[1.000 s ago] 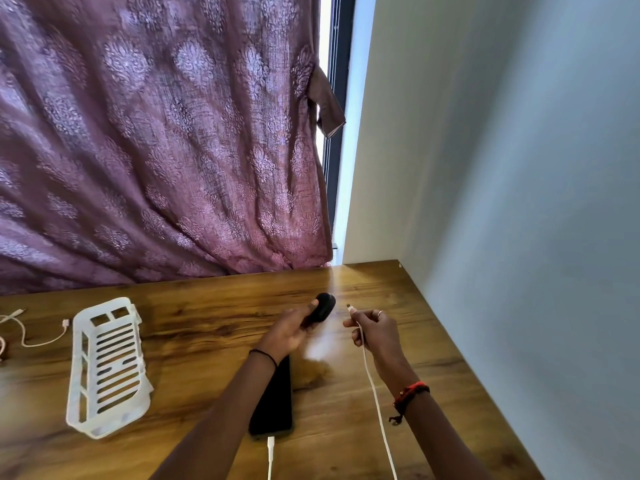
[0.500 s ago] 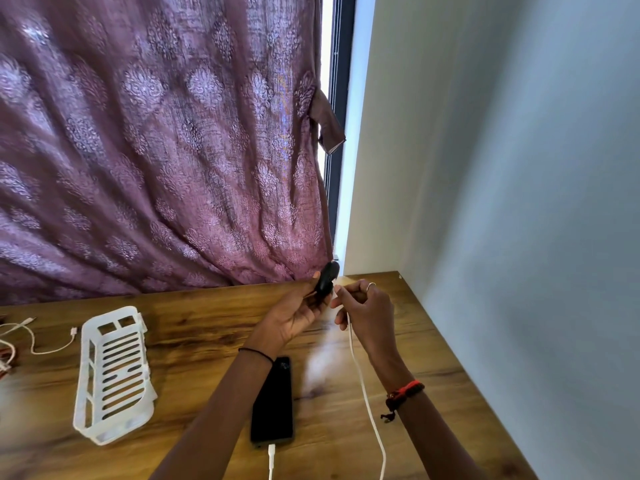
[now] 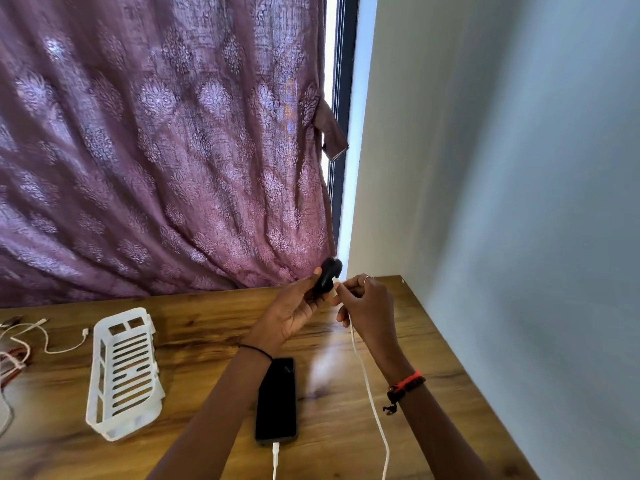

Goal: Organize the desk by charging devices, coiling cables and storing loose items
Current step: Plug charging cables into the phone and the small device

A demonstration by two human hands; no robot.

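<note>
My left hand (image 3: pixel 294 313) grips a small black oval device (image 3: pixel 329 276), held up above the far edge of the wooden desk (image 3: pixel 214 327). My right hand (image 3: pixel 367 306) pinches the plug end of a white cable (image 3: pixel 370 393) and presses it against the device's side. That cable trails down across the desk toward me. A black phone (image 3: pixel 277 400) lies flat beneath my left forearm, with another white cable (image 3: pixel 275 459) plugged into its near end.
A white slotted plastic basket (image 3: pixel 124 372) lies on the desk to the left. Loose white and red cables (image 3: pixel 31 344) sprawl at the far left edge. A purple patterned curtain (image 3: pixel 156 150) hangs behind the desk. A pale wall (image 3: pixel 502 202) bounds the right side.
Both hands have risen and moved away from me toward the curtain. The cable plug, held apart from the black device a second ago, now touches its side.
</note>
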